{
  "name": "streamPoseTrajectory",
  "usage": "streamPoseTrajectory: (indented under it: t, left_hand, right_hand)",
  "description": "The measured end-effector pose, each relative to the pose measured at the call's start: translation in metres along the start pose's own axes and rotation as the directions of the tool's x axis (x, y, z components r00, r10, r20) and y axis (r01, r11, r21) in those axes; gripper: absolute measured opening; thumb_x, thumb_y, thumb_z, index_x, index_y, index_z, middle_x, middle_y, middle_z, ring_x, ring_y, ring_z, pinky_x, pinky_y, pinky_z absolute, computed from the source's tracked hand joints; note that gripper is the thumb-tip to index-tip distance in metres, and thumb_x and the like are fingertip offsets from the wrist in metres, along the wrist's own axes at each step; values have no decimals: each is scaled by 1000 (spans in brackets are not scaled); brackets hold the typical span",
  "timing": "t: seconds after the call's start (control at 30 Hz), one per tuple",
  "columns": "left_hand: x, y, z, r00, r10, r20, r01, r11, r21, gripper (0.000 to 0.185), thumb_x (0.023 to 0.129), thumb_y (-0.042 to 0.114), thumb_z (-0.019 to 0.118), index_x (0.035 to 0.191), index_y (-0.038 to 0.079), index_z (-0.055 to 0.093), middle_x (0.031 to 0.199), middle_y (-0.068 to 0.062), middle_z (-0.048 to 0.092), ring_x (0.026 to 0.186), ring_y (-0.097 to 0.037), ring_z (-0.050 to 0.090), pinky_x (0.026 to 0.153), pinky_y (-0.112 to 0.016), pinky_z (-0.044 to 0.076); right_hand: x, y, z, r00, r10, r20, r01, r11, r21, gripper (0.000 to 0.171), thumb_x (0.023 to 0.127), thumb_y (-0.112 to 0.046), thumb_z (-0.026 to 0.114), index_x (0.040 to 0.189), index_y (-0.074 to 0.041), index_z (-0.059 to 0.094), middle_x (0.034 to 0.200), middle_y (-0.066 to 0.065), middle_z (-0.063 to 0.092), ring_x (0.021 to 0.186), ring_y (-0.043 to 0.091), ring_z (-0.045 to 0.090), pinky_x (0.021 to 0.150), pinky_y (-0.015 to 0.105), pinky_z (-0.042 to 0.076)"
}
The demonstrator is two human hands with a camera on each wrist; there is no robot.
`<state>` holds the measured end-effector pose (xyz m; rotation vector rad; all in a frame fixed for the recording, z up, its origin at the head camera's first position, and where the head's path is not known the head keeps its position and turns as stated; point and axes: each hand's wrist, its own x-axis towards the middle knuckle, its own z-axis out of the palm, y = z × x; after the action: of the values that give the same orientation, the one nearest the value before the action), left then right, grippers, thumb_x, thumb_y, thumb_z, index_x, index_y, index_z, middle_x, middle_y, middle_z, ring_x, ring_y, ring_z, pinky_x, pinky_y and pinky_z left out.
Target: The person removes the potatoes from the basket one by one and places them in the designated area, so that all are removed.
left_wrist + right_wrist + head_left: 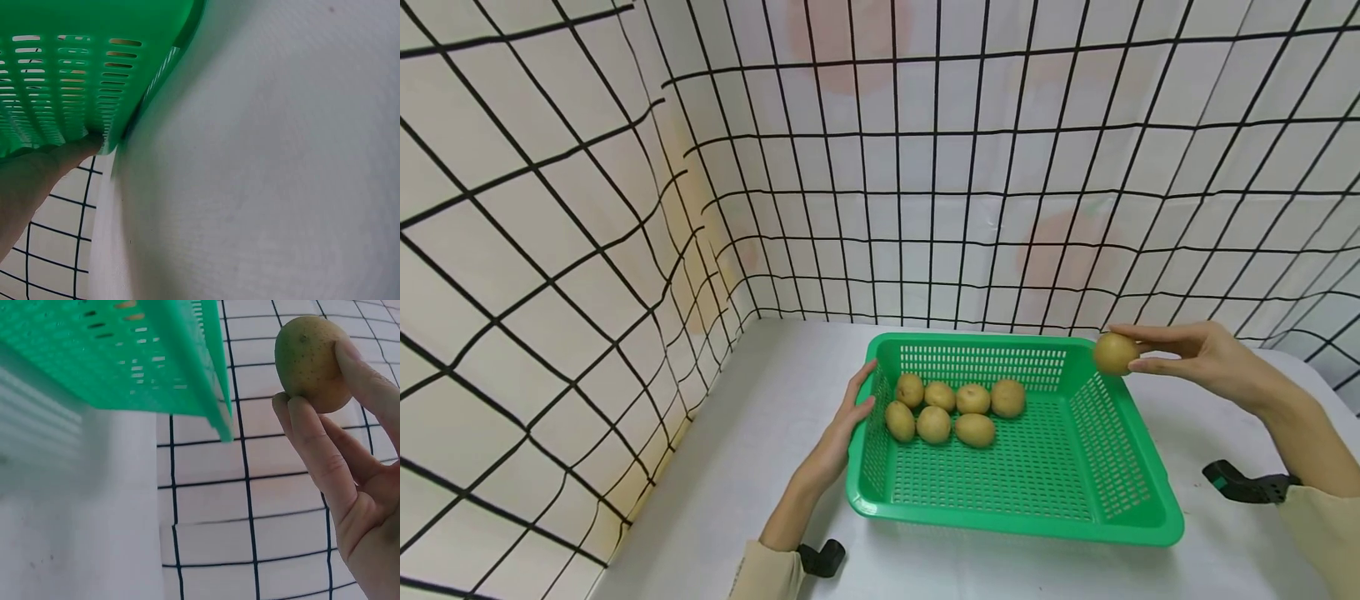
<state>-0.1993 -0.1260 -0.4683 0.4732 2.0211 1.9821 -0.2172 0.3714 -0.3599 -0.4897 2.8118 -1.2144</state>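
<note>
One speckled, roundish potato (310, 362), apparently.

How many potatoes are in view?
8. Seven lie toward the left in the basket: four potatoes in the back row, three in front. The eighth is in the right hand. None seems hidden.

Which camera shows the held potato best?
The right wrist view: the potato appears large there, its speckled skin easy to see. The head view shows it smaller, appearing near the far right corner of the green basket; the left wrist view doesn't show it.
</note>
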Motion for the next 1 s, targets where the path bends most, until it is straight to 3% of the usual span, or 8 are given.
streamPoseTrajectory:
  t: [0.33, 0.5, 0.7, 0.83, 1.0]
  left_hand:
    - [-1, -1, -1, 1000, -3, 3, 3, 1000, -5, 56, 111, 41, 31, 163, 43, 10, 175, -1, 0, 161, -38, 4, 121, -73, 18]
    - [0, -1, -1, 1000, -4, 7, 4, 1000, 1, 56, 112, 43, 31, 163, 44, 10, 175, -1, 0, 161, -39, 5, 120, -74, 19]
    - [0, -1, -2, 1000, -8, 13, 8, 1000, 12, 56, 112, 44, 30, 164, 43, 9, 175, -1, -2, 161, -39, 5, 120, -73, 20]
    - [0, 0, -2, 1000, -10, 11, 10, 1000, 12, 56, 112, 44, 30, 164, 43, 9, 175, -1, -2, 161, -38, 4, 121, -72, 20]
    - [1, -1, -1, 1000, -12, 9, 11, 1000, 6, 55, 112, 43, 30, 163, 45, 10, 175, 1, -1, 161, -37, 5, 121, -71, 21]
  right_hand:
    - [-18, 33, -8, 996, 65, -54, -68, 996, -57, 54, 99, -18, 72, 150, -17, 56, 123, -38, 61, 105, -15, 57, 78, 13, 44]
    - [-29, 51, -8, 990, 93, -102, -100, 992, -70, 55, 97, -19, 74, 150, -16, 57, 120, -43, 57, 101, -17, 57, 76, 11, 45]
    - [-39, 73, -4, 980, 184, -83, -190, 979, -74, 59, 98, -29, 73, 152, -19, 53, 113, -42, 59, 99, -14, 59, 73, 12, 46]
    - [-43, 85, 1, 973, 218, -75, -224, 971, -83, 61, 98, -34, 73, 153, -20, 52, 113, -47, 51, 97, -21, 53, 75, 19, 50]
    - [-48, 97, 5, 970, 230, -77, -237, 966, -100, 61, 97, -36, 73, 152, -18, 53, 112, -50, 46, 95, -27, 48, 73, 18, 51]
